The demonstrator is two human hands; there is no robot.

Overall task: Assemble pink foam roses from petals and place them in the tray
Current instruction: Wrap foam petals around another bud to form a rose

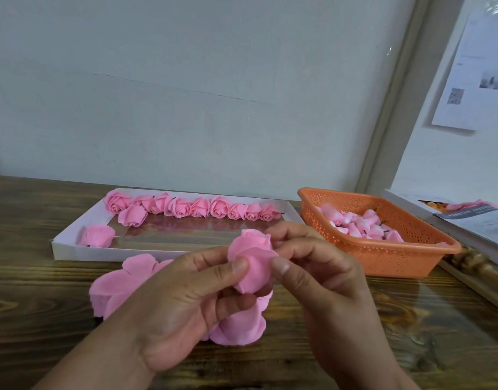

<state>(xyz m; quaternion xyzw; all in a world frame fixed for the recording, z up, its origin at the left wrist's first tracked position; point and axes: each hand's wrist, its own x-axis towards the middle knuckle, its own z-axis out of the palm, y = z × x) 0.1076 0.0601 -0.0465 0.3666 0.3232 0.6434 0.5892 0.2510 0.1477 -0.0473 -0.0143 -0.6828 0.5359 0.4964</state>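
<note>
- The fingers of the left hand (183,302) curl around a half-built pink foam rose (252,266), the thumb tip pressing a petal on its left side while the index finger bends beneath it.
- The right hand (323,280) pinches the same rose from the right, thumb tip on the outer petal's edge and curled fingers behind the bud.
- The rose is held between both hands, above the dark-grained wooden table (31,277), in front of the shallow white cardboard tray (73,250).
- It shows a tight bud at the top with a broad, smooth outer petal wrapped across its front.
- A stack of loose pink foam petal sheets (115,285) lies flat on the table under the left hand; more lobes show below the hands.
- Finished pink foam roses (186,206) line the tray's far edge, with two more near its left end.
- An orange perforated plastic basket (382,257) to the right holds pink-and-white foam buds (357,223) on dark stems.
</note>
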